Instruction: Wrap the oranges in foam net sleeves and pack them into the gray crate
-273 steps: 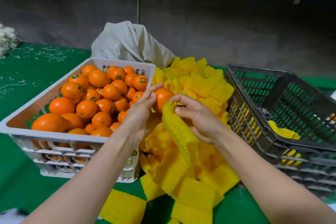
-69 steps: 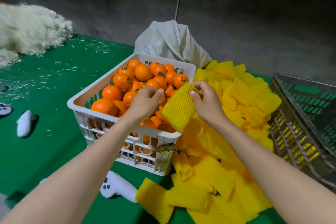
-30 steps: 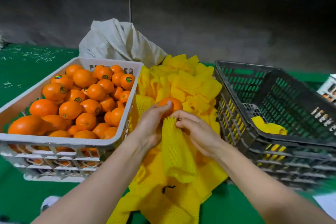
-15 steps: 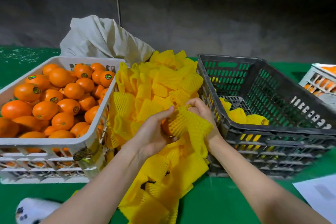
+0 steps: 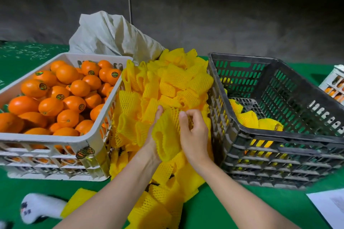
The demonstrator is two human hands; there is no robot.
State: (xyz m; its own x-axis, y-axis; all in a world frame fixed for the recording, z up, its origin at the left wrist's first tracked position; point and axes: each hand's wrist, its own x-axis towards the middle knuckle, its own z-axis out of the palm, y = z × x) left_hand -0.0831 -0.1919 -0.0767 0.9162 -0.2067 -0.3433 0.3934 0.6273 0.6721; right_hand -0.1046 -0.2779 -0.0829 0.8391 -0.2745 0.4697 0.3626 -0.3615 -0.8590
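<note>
The orange, partly exposed between my hands half a second ago, no longer shows: the foam sleeve [image 5: 165, 139] now covers it. My left hand [image 5: 149, 145] grips the sleeve from its left, and my right hand [image 5: 193, 135] pinches the mesh near the top. Wrapping appears complete. The gray crate [image 5: 297, 136] stands just right of the right hand.

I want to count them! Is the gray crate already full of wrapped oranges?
No, the gray crate holds only a few wrapped oranges on its floor.
</note>
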